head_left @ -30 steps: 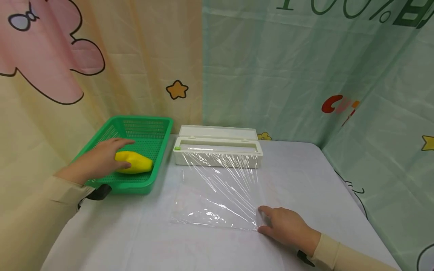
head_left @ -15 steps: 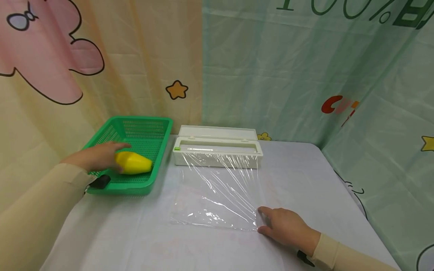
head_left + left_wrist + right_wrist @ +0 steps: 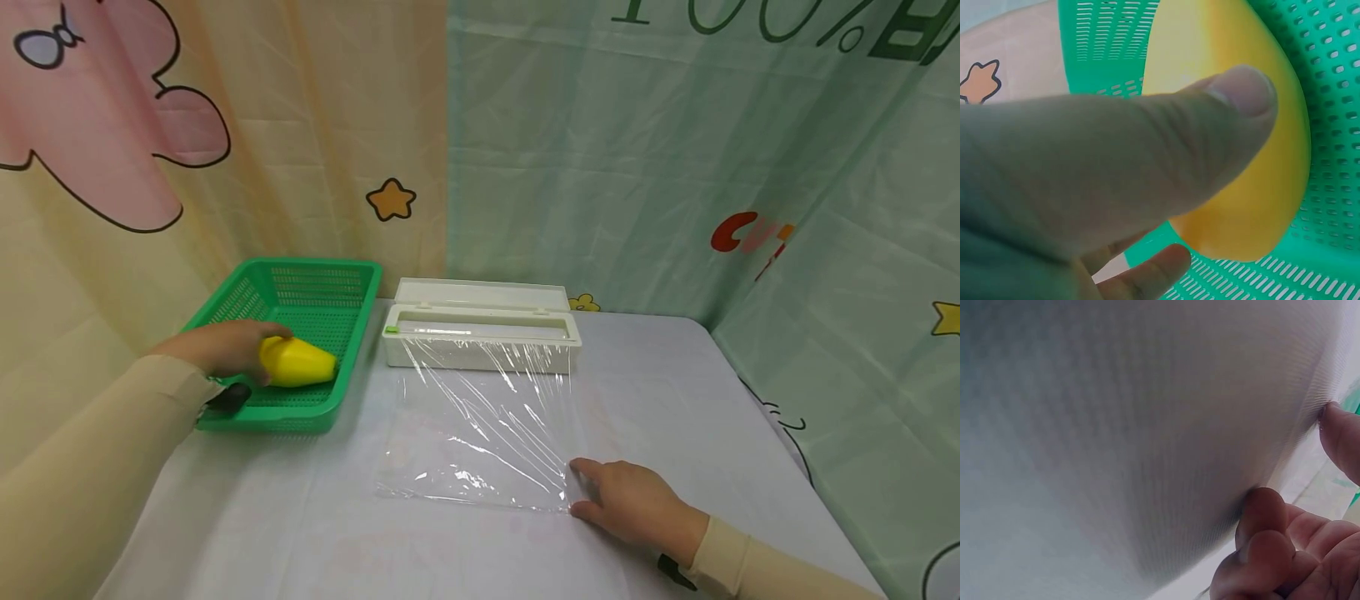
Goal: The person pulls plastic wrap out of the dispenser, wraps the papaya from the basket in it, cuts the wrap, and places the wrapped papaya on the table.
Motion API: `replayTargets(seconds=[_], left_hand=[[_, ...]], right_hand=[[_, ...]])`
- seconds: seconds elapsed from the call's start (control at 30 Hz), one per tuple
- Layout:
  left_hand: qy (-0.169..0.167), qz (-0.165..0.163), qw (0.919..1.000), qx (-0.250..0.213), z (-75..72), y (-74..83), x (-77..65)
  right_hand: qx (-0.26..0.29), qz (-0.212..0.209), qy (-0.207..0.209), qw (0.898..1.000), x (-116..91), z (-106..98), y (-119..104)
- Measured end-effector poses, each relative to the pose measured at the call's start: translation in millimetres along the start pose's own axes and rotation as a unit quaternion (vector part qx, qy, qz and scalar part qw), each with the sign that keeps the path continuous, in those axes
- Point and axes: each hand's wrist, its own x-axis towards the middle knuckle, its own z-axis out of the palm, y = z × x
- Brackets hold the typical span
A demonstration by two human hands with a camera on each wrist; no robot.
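Note:
My left hand point(image 3: 225, 346) reaches into the green plastic basket point(image 3: 300, 417) and grips one end of a smooth yellow fruit point(image 3: 302, 363). Up close in the left wrist view, the thumb point(image 3: 1172, 144) lies across the fruit, with other fingers partly hidden at its far side. Clear cling film point(image 3: 480, 442) runs out flat from a white dispenser box point(image 3: 480, 357) over the cloth. At the film's near right corner, my right hand point(image 3: 641, 504) presses down with thumb and forefinger spread apart. The right wrist view shows the other fingers point(image 3: 1269, 550) folded in.
The dispenser's lid point(image 3: 480, 293) stands raised at the back, and a small green piece point(image 3: 392, 329) sits on its left end. A white cloth point(image 3: 360, 550) covers the table. Printed curtains point(image 3: 570, 167) hang close behind and along the right side.
My left hand has lowered over the yellow fruit and its fingers have closed round the left end. The right hand, the film and the dispenser have stayed put.

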Motion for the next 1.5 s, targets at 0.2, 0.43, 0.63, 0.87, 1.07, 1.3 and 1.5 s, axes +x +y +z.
replayTargets(seconds=[0.2,0.43,0.63,0.87,1.07,1.3,1.5], left_hand=[[-0.021,-0.014,0.9996,-0.010,-2.8,4.5,2.7],[-0.020,-0.024,0.9995,0.001,-1.9,4.0,9.3],[-0.006,-0.036,0.9993,-0.002,1.4,-1.5,15.4],[-0.004,-0.034,0.9993,-0.017,4.6,-11.1,21.3],[-0.022,-0.030,0.9982,-0.046,6.3,-19.9,27.0],[-0.025,-0.018,0.9987,-0.040,6.0,-21.7,27.0],[-0.024,-0.012,0.9991,-0.033,6.7,-23.6,29.6]], right_hand=[[0.003,0.011,-0.007,1.000,0.0,1.1,0.2],[0.007,0.011,-0.009,1.000,0.7,-0.2,-0.2],[0.012,0.010,-0.014,1.000,1.0,-2.3,-1.1],[0.011,0.014,-0.013,1.000,0.8,-1.0,-0.9],[0.012,0.013,-0.011,1.000,2.1,-0.1,0.1],[0.010,0.018,-0.013,1.000,1.7,1.1,-1.0],[0.005,0.019,-0.011,1.000,2.2,1.3,-0.9]])
